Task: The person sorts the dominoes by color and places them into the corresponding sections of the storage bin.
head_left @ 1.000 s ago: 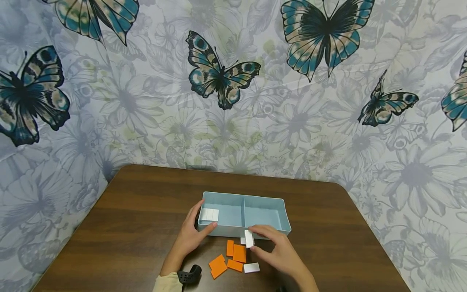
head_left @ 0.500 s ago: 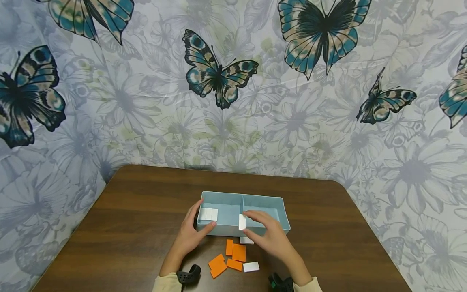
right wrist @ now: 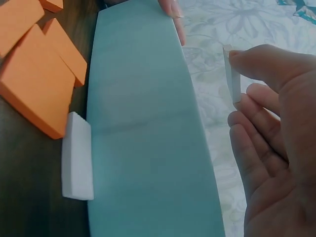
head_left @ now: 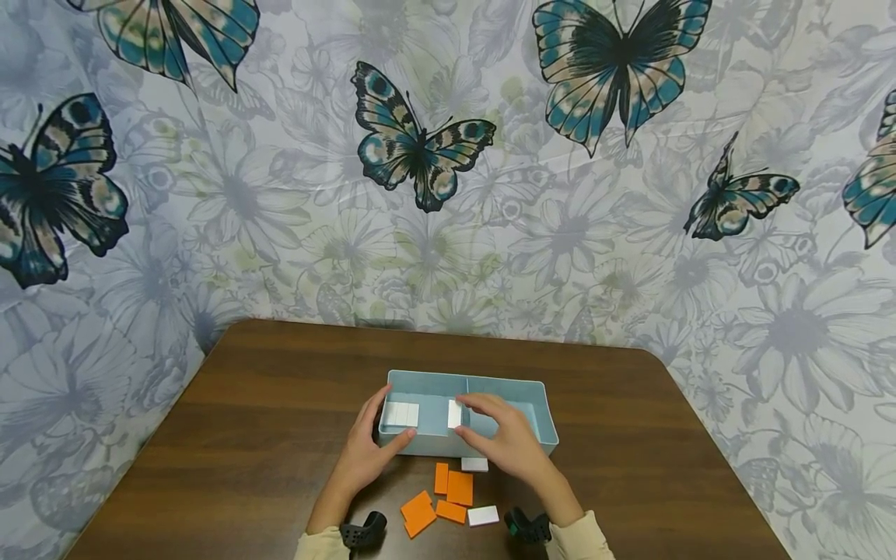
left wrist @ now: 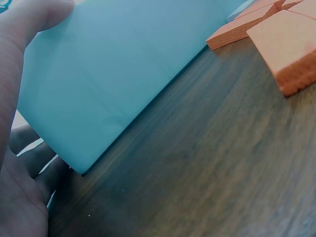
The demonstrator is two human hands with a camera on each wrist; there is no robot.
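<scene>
My left hand (head_left: 362,457) grips the left end of a light-blue two-compartment box (head_left: 435,446). Its thumb (left wrist: 49,12) lies at the front rim, and the other fingers reach round the end wall. Between thumb and fingertips my right hand (head_left: 516,439) pinches a small white block (head_left: 454,414), held upright over the box just left of the divider. In the right wrist view this block (right wrist: 232,76) shows edge-on, above the box's rim. White blocks (head_left: 402,414) sit side by side inside the left compartment, near its left end.
In front of the box lie several orange blocks (head_left: 460,488), some overlapping. One white block (head_left: 474,464) lies against the front wall, another (head_left: 483,516) nearer the person. The wooden table (head_left: 231,435) backs onto a butterfly-print cloth (head_left: 574,233). Black devices (head_left: 364,530) sit at both wrists.
My right hand has carried the white block up and left, from in front of the box to over the left compartment. The left hand stays at the box's end.
</scene>
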